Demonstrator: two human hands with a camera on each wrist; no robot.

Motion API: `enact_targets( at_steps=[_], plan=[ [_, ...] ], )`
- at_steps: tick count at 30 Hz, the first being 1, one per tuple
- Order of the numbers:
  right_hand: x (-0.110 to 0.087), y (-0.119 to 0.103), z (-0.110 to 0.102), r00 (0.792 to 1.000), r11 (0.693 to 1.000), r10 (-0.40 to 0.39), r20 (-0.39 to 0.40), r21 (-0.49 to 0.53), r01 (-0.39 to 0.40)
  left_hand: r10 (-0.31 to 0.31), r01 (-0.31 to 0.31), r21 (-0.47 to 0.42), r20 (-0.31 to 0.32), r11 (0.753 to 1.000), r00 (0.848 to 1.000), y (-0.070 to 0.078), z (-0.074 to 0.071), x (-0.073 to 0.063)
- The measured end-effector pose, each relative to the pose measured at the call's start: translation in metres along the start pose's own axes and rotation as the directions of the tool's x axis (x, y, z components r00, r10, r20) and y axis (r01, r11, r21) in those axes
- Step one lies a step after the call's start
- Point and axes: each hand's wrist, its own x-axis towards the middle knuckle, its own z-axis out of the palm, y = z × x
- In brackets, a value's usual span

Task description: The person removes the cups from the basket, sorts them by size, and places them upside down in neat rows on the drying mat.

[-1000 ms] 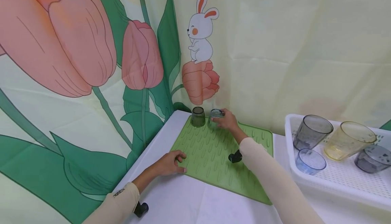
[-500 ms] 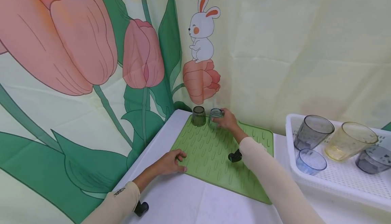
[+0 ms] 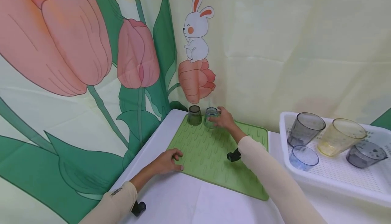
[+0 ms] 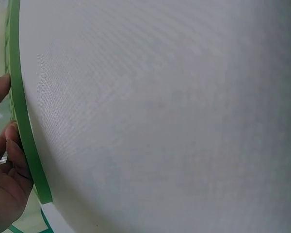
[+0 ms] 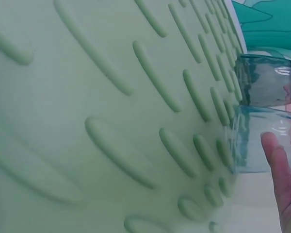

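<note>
A clear bluish glass (image 3: 209, 121) stands upside down at the far edge of the green ridged mat (image 3: 207, 156). My right hand (image 3: 226, 119) is beside it, fingers parted around its right side, the index fingertip off the glass. In the right wrist view the straight thumb (image 5: 277, 162) overlaps the glass (image 5: 250, 145). A dark grey-green glass (image 3: 194, 116) sits inverted just to its left. My left hand (image 3: 165, 161) rests at the mat's near left edge, fingers loosely bent; the left wrist view shows its fingertips at the green edge (image 4: 26, 126).
On the right stands a white perforated basket (image 3: 284, 149) with a tall grey glass (image 3: 306, 129), a yellow glass (image 3: 340, 137), a small blue glass (image 3: 303, 157) and a short dark glass (image 3: 365, 154). A printed curtain (image 3: 259, 47) hangs close behind the mat.
My right fingers have loosened from the clear glass, the index finger lifting off to the right. The glass stays put beside the dark one. The head view has shifted slightly; my left hand stays still.
</note>
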Motion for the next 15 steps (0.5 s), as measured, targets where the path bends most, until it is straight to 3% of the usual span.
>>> enact_targets(
  at_steps=[8,15],
  plan=[
    [-0.013,-0.001,-0.012,1.0,0.999,0.004,-0.012,0.039,-0.004,-0.004,0.004,0.012,-0.002,1.0,1.0,0.003,0.001,0.0],
    [-0.036,-0.008,-0.025,1.0,0.999,-0.02,-0.005,0.05,0.02,-0.012,0.012,-0.016,0.003,1.0,1.0,0.009,-0.001,-0.003]
  ],
)
